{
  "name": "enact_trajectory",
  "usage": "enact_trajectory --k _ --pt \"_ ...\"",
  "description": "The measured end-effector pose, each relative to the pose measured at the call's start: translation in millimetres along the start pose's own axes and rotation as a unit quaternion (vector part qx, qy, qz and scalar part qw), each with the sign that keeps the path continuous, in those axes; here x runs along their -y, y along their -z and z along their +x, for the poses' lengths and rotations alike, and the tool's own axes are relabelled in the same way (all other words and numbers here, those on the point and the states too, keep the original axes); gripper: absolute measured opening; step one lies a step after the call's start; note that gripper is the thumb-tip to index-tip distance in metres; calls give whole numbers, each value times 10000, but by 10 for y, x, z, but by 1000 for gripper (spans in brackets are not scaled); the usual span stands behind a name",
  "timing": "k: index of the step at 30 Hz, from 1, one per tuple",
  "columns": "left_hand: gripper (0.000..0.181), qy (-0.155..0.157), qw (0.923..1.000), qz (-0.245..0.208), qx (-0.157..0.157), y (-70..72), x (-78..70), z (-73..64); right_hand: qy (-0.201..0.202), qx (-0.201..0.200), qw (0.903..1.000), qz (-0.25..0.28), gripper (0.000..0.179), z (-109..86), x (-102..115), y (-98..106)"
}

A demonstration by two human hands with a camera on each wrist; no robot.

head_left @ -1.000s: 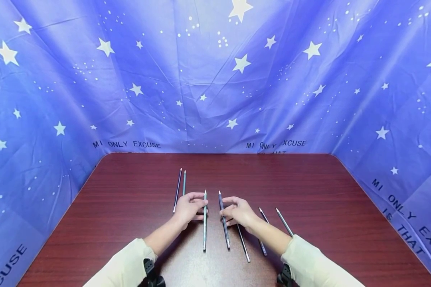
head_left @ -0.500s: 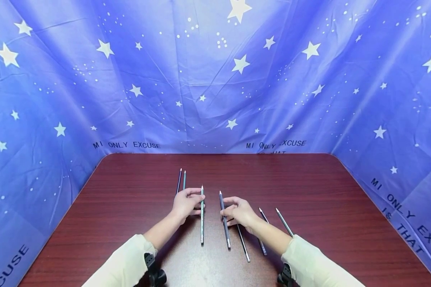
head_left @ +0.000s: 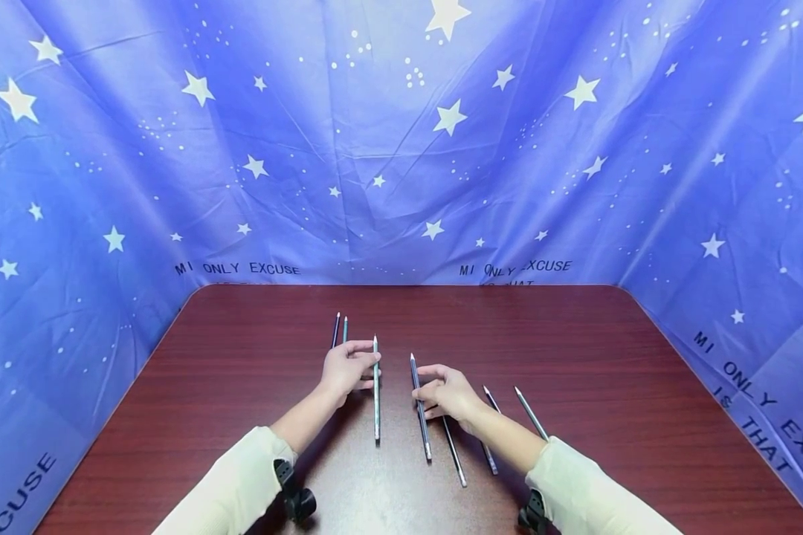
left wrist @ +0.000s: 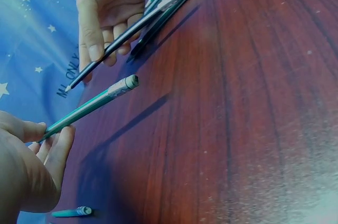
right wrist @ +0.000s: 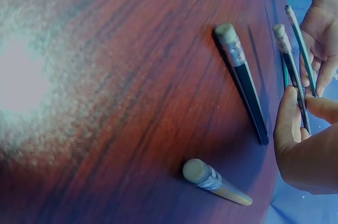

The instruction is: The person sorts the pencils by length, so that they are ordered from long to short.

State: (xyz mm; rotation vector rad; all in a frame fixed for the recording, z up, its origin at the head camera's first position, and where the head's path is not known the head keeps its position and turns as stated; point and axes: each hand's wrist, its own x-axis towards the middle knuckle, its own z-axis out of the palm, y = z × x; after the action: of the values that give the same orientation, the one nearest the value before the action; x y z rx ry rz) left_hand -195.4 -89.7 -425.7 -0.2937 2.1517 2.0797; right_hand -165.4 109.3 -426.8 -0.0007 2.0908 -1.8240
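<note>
Pencils (head_left: pixel 453 452) lie near both hands (head_left: pixel 346 369) (head_left: pixel 450 395) (right arm (head_left: pixel 508 443) overlapping two).

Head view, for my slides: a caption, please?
Left hand holds a green pencil, right hand a dark pencil, over a reddish table.

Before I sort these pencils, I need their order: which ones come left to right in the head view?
Navy pencil, teal pencil, green pencil in the left hand, dark pencil in the right hand, black pencil on the table, rightmost pencil. Left out: pencil ends by the right forearm, whose order is unclear.
</note>
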Motion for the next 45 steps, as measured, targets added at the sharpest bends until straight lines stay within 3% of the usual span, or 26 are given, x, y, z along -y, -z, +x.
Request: enact_trajectory --k 27,45 --pt "36 -164 9992 151 -329 76 -145 326 22 -33 10000 43 50 42 48 -17" --pt "35 -249 9974 176 -659 126 -215 653 3 43 10000 -2 50 19 63 -23"
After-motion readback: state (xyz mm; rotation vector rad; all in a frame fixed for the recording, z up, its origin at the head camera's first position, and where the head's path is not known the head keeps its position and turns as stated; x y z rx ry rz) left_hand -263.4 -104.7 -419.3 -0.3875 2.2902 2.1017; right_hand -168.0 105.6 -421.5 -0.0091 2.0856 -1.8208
